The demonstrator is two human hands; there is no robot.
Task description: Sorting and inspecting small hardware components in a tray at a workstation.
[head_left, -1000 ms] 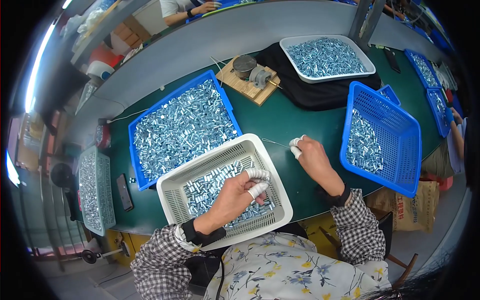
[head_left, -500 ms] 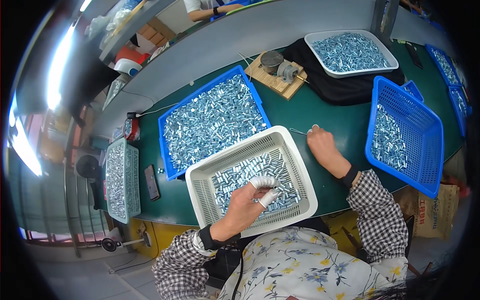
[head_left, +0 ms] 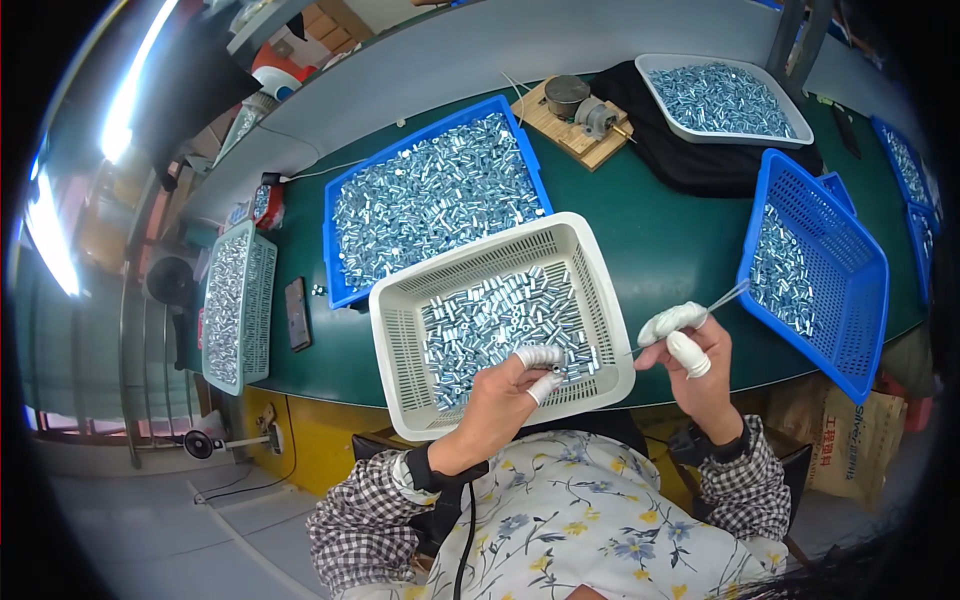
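The left hand [head_left: 492,402] was found pinching a small metal sleeve [head_left: 557,369] between white-covered fingertips; the sleeve stood over the right-hand part of the off-white perforated basket [head_left: 604,275], above the loose sleeves [head_left: 490,320] lying there. The right hand [head_left: 707,378] was closed on a thin wire tool [head_left: 728,297]; its looped end projected toward the blue perforated basket [head_left: 842,310], and its thin tip pointed left, near the off-white basket's right rim; whether the tip touched that rim could not be told.

In judgement, sound handling called for a light, steady pinch set back on the sleeve, leaving its open end unobstructed; the wire was best kept short beyond the fingertips, so as not to flex, and in line with the bore; both hands held low over the basket would let a dropped sleeve fall among the others.

As to edges, the off-white basket's right rim stood between the hands and was the first to be cleared; its far rim lay close against the blue tray [head_left: 533,160], leaving little passage; the loop, near the blue basket's left rim, also warranted watching; open green tabletop [head_left: 645,235] between the two baskets afforded the best room.
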